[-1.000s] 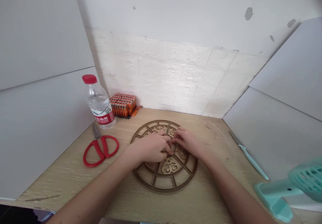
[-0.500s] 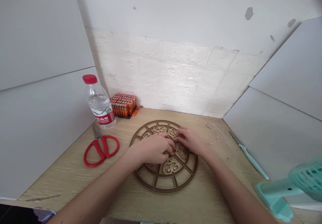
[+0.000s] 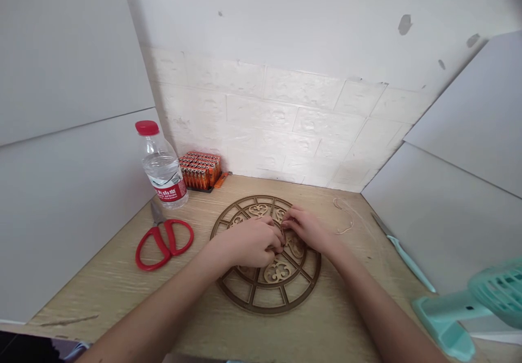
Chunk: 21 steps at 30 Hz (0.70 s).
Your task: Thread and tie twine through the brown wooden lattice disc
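A round brown openwork panel [image 3: 267, 310], with a ringed frame and lighter scroll-shaped insets, lies flat on the wooden tabletop. Over its middle rests my left hand [image 3: 255, 241], fingers curled down and pressed together near the centre. My right hand [image 3: 305, 227] is at the panel's right side, its thumb and fingertips pinched close to the left fingertips. Whatever the fingertips hold is too small or too hidden to make out. My hands cover part of the panel's centre and left insets.
Left of the panel lie red-handled scissors [image 3: 163, 243], with a water bottle [image 3: 163, 173] behind them. A block of orange batteries [image 3: 199, 171] and an orange cutter [image 3: 221, 180] sit by the wall. On the right are loose thread [image 3: 346, 227], a knife [image 3: 410, 260] and a mint-green fan [image 3: 444, 319].
Both hands stay over the panel's centre with almost no movement. The right fingertips look slightly farther from the left ones. The panel has not shifted.
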Each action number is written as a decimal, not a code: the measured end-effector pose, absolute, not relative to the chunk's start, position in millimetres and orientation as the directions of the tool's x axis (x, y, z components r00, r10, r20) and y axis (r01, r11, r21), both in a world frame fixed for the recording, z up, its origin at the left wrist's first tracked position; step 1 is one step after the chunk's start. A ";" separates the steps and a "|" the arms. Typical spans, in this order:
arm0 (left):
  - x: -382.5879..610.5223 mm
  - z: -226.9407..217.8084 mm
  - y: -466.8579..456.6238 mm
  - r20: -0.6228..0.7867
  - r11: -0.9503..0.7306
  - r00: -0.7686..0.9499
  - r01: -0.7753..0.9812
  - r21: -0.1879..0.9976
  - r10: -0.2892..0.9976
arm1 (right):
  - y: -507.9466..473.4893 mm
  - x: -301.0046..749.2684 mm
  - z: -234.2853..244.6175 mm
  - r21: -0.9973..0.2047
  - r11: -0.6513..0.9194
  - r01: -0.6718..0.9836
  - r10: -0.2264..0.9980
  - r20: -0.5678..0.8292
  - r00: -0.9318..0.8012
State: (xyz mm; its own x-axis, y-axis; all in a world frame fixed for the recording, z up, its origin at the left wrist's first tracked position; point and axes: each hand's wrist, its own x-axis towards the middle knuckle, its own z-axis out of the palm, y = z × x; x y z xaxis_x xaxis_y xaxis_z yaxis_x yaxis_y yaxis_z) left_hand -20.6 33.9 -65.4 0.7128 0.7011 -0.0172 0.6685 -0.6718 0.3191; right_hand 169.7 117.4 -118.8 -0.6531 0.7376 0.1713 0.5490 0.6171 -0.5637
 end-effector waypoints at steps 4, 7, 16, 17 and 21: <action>-21.3 -66.7 34.3 -0.018 -0.670 0.712 0.669 0.321 0.702 | 114.0 166.6 -117.6 -0.567 0.630 0.531 0.730 0.200 -0.653; -21.6 -67.1 34.8 -0.020 -0.671 0.713 0.669 0.319 0.701 | 111.5 163.8 -117.0 -0.567 0.641 0.517 0.722 0.216 -0.658; -21.7 -65.2 35.1 -0.047 -0.656 0.705 0.681 0.325 0.708 | 112.8 168.1 -115.5 -0.565 0.637 0.524 0.722 0.198 -0.663; -21.9 -65.1 34.9 -0.051 -0.655 0.704 0.683 0.323 0.709 | 113.3 169.4 -115.1 -0.564 0.634 0.529 0.724 0.192 -0.663; -22.8 -64.7 35.0 -0.053 -0.664 0.711 0.678 0.316 0.701 | 114.2 172.4 -112.1 -0.560 0.626 0.542 0.726 0.165 -0.668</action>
